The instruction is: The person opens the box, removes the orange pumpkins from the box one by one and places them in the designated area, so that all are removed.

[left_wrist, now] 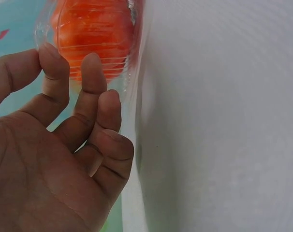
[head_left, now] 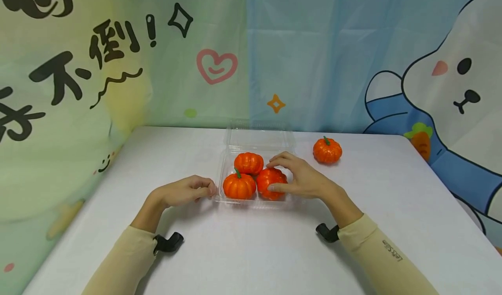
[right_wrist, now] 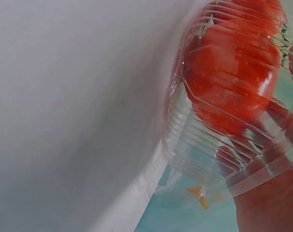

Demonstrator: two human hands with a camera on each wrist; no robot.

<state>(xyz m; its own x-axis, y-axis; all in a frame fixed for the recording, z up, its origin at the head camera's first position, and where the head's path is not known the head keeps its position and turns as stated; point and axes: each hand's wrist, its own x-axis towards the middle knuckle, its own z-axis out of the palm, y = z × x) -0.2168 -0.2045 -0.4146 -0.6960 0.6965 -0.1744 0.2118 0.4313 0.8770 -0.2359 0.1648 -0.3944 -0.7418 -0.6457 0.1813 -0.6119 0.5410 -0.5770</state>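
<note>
A clear plastic box (head_left: pixel 220 173) stands with its lid up on the table, holding three small orange pumpkins. At the box's left edge, my left hand (head_left: pixel 192 189) pinches the rim with thumb and index finger; the left wrist view shows the other fingers bent beside the ribbed wall. Reaching over the right wall, my right hand (head_left: pixel 300 177) holds the front right pumpkin (head_left: pixel 269 181), thumb on the near side and fingers on the far side. Beside it sit a front left pumpkin (head_left: pixel 239 187) with a green stem and a back pumpkin (head_left: pixel 249 162).
Another orange pumpkin (head_left: pixel 327 150) rests on the white table (head_left: pixel 251 251), behind and right of the box. The transparent lid (head_left: pixel 259 138) leans up at the back. A printed curtain (head_left: pixel 306 59) hangs behind the table's far edge.
</note>
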